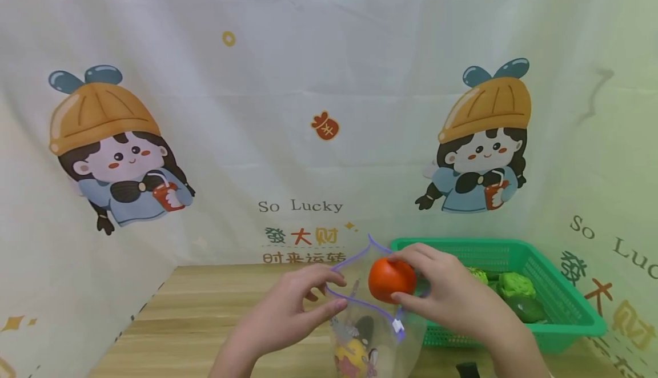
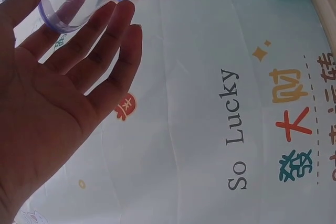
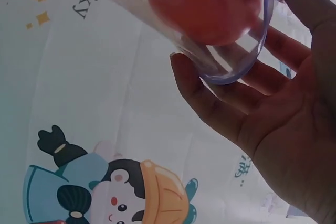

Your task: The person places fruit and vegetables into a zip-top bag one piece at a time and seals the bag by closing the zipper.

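Observation:
A red tomato (image 1: 392, 280) is at the mouth of a clear zip bag (image 1: 377, 344) with a purple zip edge, a white slider and cartoon prints. My right hand (image 1: 447, 286) holds the tomato between thumb and fingers. Seen from the right wrist, the tomato (image 3: 205, 6) shows through the plastic, with the purple rim crossing in front of the fingers. At the bag's left side, my left hand (image 1: 295, 306) grips the rim, thumb in front and fingers behind. In the left wrist view the rim passes between the thumb and index finger of the left hand (image 2: 68, 93).
A green plastic basket (image 1: 565, 332) stands right of the bag, holding green vegetables (image 1: 516, 285) and a dark green rounded item (image 1: 528, 308). Below it lies a small black object (image 1: 468, 370). The wooden table (image 1: 205, 309) meets a printed cloth backdrop (image 1: 267, 138).

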Motion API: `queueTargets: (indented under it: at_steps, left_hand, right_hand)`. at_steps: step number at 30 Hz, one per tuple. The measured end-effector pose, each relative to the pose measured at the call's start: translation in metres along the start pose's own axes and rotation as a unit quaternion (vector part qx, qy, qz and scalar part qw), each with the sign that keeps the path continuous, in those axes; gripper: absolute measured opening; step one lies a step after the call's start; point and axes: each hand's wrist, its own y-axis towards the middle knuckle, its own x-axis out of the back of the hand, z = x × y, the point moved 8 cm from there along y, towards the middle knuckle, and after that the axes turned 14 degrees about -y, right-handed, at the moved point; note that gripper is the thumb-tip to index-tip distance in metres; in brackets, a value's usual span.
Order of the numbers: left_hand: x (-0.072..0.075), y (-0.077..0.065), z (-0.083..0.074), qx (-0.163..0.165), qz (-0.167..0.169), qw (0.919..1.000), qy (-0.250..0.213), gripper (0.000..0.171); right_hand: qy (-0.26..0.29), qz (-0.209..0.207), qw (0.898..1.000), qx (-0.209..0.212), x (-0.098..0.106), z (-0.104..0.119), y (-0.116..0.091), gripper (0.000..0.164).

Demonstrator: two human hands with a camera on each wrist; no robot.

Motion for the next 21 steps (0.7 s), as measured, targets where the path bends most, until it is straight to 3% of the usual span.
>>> queueTargets:
  at_steps: [8,21]
  left_hand:
    - [-0.001,0.0,-0.002,0.0,0.005,1.0,0.003,0.028]
    - [-0.001,-0.001,-0.005,-0.002,0.012,0.9997,-0.019,0.026]
  right_hand:
    - [-0.034,0.054,0.998,-0.014,-0.018,-0.002,0.003,0.037]
    - [-0.069,0.053,0.996,0.01,-0.033,0.007,0.007,0.037]
